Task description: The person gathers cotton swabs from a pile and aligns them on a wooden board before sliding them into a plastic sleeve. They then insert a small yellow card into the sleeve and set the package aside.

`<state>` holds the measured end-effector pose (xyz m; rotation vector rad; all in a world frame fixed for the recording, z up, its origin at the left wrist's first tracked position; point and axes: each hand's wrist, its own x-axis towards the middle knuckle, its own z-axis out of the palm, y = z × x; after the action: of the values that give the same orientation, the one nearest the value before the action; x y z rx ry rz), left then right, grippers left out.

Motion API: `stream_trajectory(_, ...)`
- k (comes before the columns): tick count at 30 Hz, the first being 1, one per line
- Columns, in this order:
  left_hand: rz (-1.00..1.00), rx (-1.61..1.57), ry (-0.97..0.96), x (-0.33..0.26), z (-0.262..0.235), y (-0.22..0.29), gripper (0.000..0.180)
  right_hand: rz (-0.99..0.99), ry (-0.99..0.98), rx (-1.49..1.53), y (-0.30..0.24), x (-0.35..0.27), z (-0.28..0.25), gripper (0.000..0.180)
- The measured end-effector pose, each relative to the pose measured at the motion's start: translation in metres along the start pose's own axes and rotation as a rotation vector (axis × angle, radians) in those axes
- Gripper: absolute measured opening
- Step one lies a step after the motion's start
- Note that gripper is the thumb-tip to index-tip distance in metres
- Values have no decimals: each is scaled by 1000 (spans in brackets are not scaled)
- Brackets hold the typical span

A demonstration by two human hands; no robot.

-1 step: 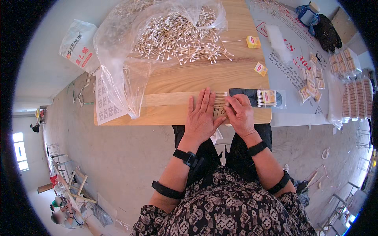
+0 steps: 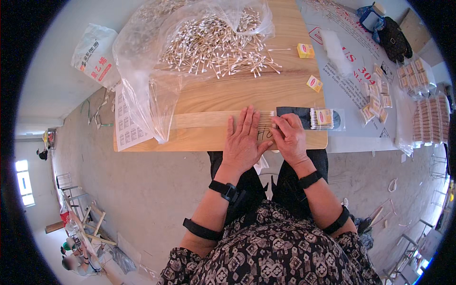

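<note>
My left hand (image 2: pixel 243 141) lies flat on the wooden table, fingers stretched out, across a row of cotton swabs (image 2: pixel 265 120). Several swabs show side by side to the right of its fingers, with white tips. At those tips my right hand (image 2: pixel 289 137) has its fingers bent and drawn together; what they hold, if anything, is hidden. Just right of it is a dark strip (image 2: pixel 293 111). On the strip's right part sits a bundle of swabs (image 2: pixel 314 118) with a yellow-and-red label card (image 2: pixel 324 117) on top.
A big heap of cotton swabs (image 2: pixel 223 42) spills from a clear plastic bag (image 2: pixel 142 90) at the back. Two small yellow boxes (image 2: pixel 305 51) stand near the table's right edge. Packed swab bundles (image 2: pixel 377 97) lie on the grey sheet (image 2: pixel 351 135) to the right. A printed paper (image 2: pixel 126 128) is at left.
</note>
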<state>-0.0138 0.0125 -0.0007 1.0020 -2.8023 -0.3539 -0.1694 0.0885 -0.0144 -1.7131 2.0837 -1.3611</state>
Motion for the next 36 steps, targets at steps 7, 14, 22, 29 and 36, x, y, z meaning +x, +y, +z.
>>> stream_trajectory(7,2,13,-4,0,2,-1,85,-5,-10,-24,-1,-1,0,27)
stream_trajectory(14,0,14,-1,0,2,-1,85,-53,1,-55,1,-2,1,25)
stream_trajectory(22,3,11,8,0,0,0,85,-107,3,-83,-1,-2,1,22)
stream_trajectory(29,6,-2,19,0,0,0,85,-26,4,-32,-3,1,0,28)
stream_trajectory(36,-6,-8,-3,1,2,-1,86,-38,-54,-65,-2,2,-1,35)
